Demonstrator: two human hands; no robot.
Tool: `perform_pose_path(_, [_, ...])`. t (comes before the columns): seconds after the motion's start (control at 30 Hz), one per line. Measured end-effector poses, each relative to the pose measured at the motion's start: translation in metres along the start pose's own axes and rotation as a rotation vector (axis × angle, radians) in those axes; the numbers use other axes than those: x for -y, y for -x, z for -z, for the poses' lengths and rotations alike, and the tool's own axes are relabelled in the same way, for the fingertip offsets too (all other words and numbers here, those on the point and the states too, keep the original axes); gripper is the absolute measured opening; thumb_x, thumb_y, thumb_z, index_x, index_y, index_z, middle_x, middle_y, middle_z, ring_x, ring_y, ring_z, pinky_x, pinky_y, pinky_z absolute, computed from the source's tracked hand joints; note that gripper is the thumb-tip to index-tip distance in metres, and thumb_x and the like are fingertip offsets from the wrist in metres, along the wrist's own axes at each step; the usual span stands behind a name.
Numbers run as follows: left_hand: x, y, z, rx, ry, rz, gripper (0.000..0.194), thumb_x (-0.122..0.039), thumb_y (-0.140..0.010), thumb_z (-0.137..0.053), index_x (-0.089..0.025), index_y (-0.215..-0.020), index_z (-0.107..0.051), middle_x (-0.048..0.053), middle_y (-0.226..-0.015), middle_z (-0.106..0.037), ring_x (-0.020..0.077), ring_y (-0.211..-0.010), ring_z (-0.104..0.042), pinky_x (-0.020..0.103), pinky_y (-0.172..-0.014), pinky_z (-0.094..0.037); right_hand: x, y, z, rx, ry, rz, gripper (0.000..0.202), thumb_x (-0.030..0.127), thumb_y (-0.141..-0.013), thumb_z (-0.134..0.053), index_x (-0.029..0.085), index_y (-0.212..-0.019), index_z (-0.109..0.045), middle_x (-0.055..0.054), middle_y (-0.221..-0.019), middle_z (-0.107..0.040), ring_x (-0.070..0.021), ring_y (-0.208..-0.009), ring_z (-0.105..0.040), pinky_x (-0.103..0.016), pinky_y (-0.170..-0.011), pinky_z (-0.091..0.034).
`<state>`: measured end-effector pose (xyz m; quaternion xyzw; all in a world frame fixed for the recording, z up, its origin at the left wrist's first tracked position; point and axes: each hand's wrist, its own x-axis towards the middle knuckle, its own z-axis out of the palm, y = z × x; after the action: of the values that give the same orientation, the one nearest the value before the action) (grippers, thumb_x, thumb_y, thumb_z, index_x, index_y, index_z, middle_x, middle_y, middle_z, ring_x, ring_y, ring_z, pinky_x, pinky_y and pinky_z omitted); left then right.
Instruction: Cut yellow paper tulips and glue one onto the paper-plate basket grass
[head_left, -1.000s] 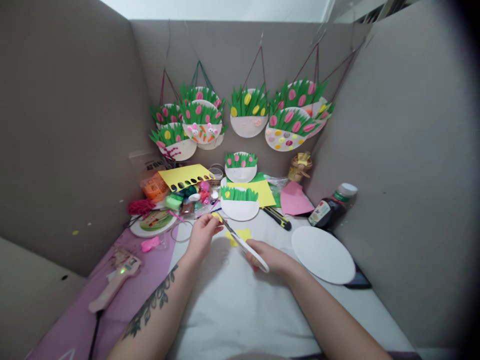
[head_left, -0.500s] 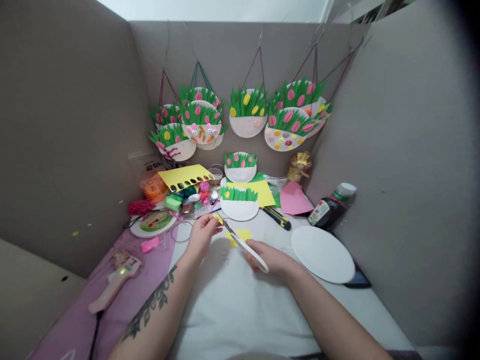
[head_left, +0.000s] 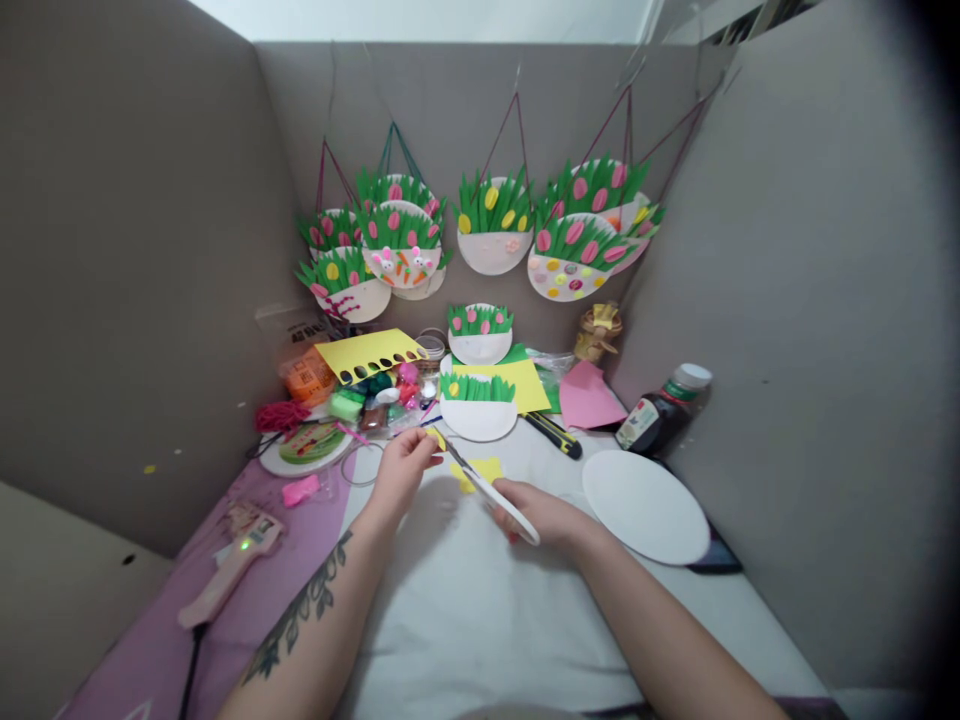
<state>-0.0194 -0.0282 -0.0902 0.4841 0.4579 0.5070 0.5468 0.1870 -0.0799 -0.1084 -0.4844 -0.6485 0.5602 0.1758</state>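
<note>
- L hand (head_left: 403, 468): thumb + fingers pinching small yellow piece (head_left: 435, 437), held up approx. mid-table, in front of half-plate craft (head_left: 480, 420).
- R hand (head_left: 538, 512): closed round handle of white-handled scissors (head_left: 486, 486); blades point up-left, tips at the yellow piece. Can't tell if they're actually biting into it.
- Yellow scraps (head_left: 491, 468) on white cloth (head_left: 480, 630), btwn the hands, partly behind scissors.
- Half-plate craft: green paper grass w/ 1 yellow oval at its L end; yellow sheet (head_left: 534, 388) behind it, box cutter (head_left: 553, 437) just to R.
- R side: blank white disc (head_left: 645, 508) lying flat near R hand; dark bottle (head_left: 652, 425) w/ white cap behind it, tilted in view; pink paper (head_left: 590, 397) to bottle's L.
- L side: pink corded tool (head_left: 229, 580) w/ green light on purple area (head_left: 142, 650); pink lump (head_left: 301, 490) nearby.
- Back L: yellow strip (head_left: 367, 350) w/ row of holes along its near edge, above assorted colored bits.
- Back wall: hanging plate crafts (head_left: 495, 252), green grass + pink/yellow ovals, on cords.
</note>
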Motion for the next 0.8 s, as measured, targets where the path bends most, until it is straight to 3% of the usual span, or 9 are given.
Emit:
perform_pose_path(0.37, [-0.0021,0.0010,-0.0003,0.005,0.004,0.009,0.023,-0.038,-0.069,-0.061,-0.015,-0.065,-0.059,0.006,-0.075,-0.066,0.0167,-0.075,-0.062,0.025,-0.064,-0.051,0.0000,-0.0037,-0.0021,0.000,-0.036,0.010,0.011,0.017,-0.062,-0.050,0.017,-0.072,-0.045,0.005,-0.062,-0.048,-0.0072,-0.052,-0.043,-0.017,-0.047,-0.032])
perform_pose_path(0.8, [-0.0025,0.0006,0.0024,0.032,-0.072,-0.028,0.019,-0.034,-0.072,-0.056,-0.016,-0.066,-0.058,0.004,-0.072,-0.062,0.0166,-0.076,-0.061,0.025,-0.063,-0.051,-0.0011,-0.0001,0.0008,0.003,0.000,0.001,0.007,0.019,-0.067,-0.048,0.017,-0.074,-0.046,0.004,-0.062,-0.050,-0.0082,-0.052,-0.045,-0.019,-0.047,-0.033])
